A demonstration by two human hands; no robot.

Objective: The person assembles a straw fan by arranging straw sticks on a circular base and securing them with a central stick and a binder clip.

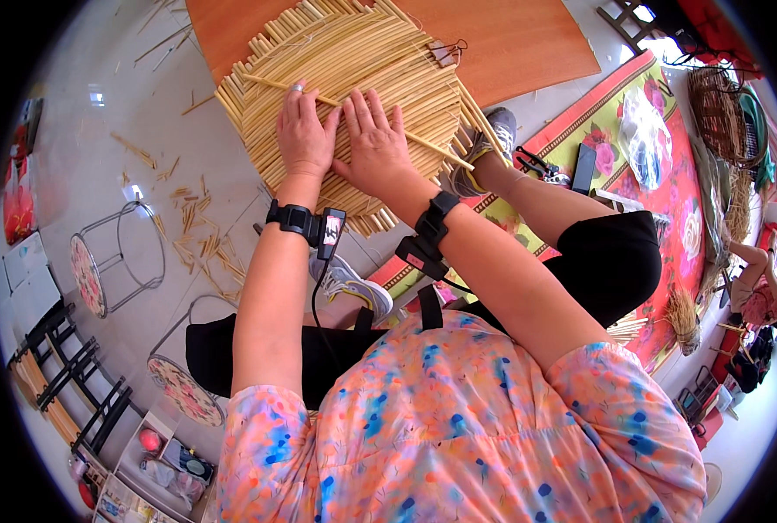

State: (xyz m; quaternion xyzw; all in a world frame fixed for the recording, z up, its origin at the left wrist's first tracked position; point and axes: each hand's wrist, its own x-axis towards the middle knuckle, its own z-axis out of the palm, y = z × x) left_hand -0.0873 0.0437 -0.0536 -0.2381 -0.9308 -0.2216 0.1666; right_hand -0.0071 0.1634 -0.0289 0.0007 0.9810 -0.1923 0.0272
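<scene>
A round mat of pale yellow straw stalks [318, 48], laid side by side with uneven ends at its rim, rests partly on an orange board. Across it slants a single longer stalk [441, 151]. My left hand [305, 132] lies on the mat with fingers stretched over that stalk; a ring shows on one finger. Close beside it, my right hand [373, 139] is spread flat, its fingertips near or over the same stalk. Both palms face down, and neither hand grasps anything. At the mat's upper right edge sits a small brown piece with thin wire or thread [443, 54].
Cut stalk pieces [201, 227] litter the tiled floor at left, near round stools [88, 275]. On the flowered cloth [610, 131] at right lie a phone [583, 167], scissors [536, 163] and a plastic bag [644, 139]. Another person [759, 292] sits far right.
</scene>
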